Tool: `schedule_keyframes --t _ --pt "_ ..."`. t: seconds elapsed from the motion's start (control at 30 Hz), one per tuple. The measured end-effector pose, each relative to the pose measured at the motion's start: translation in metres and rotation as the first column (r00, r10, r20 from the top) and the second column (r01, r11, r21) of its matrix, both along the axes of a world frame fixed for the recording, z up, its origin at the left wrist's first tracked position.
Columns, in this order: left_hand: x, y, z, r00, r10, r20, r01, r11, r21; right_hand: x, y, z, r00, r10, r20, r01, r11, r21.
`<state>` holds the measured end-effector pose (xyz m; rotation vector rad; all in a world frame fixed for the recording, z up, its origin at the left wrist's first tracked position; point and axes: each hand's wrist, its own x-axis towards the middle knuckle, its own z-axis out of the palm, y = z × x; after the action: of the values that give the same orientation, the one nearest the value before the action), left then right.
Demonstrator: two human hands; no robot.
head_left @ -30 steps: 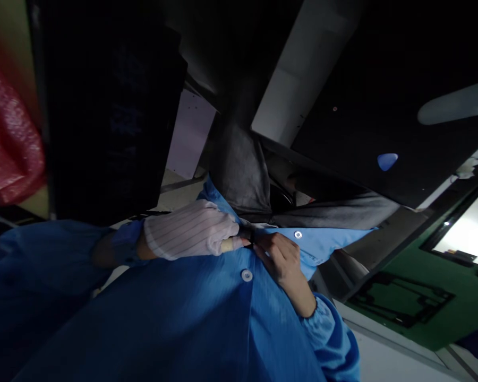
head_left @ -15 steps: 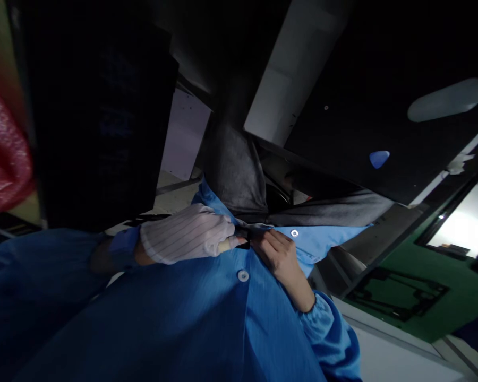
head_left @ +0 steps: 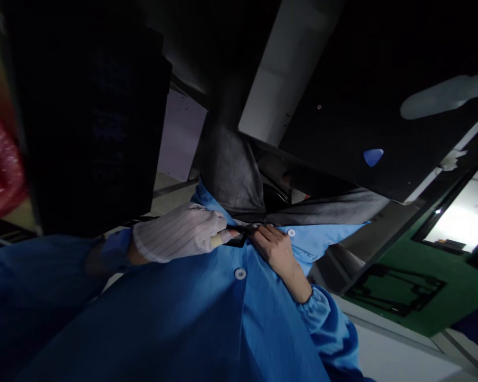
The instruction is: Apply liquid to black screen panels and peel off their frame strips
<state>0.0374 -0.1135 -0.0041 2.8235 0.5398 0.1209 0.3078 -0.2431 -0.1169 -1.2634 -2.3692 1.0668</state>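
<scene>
My left hand (head_left: pixel 183 232), in a white striped glove with bare fingertips, is closed at my waist. A pale wrap covers part of one finger. Its fingers pinch a small dark flat object (head_left: pixel 237 242) with a straight edge, partly hidden by hand and cloth. My bare right hand (head_left: pixel 274 247) is close beside it, fingers curled down at the opening of my blue coat (head_left: pixel 207 307). What those right fingertips grip is hidden. A white button (head_left: pixel 240 274) lies just below the hands, and another shows right of my right hand.
Grey trousers (head_left: pixel 235 175) show beyond the hands. A black panel (head_left: pixel 342 148) with a blue triangular piece (head_left: pixel 373 157) stands at right. At left are a dark box (head_left: pixel 83 127) and red plastic (head_left: pixel 0 164). A green surface (head_left: pixel 406 265) bears a black frame and a bright screen.
My left hand has drawn back slightly from my right hand, and more of the dark object's edge shows. My right hand stays at the coat opening. The view has shifted a little.
</scene>
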Motion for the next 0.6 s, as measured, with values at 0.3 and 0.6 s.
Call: schedule_keyframes --t 0.3,0.6 --pt "0.000 0.007 -0.003 0.998 0.056 0.033 -0.055 0.998 -0.023 -0.002 0.010 0.006 0.994 0.063 0.088 -0.056 0.995 -0.080" --pt "-0.008 0.013 -0.010 0.997 0.075 0.006 -0.072 0.981 -0.182 -0.006 0.015 0.011 0.988 0.059 0.144 -0.030 0.980 -0.198"
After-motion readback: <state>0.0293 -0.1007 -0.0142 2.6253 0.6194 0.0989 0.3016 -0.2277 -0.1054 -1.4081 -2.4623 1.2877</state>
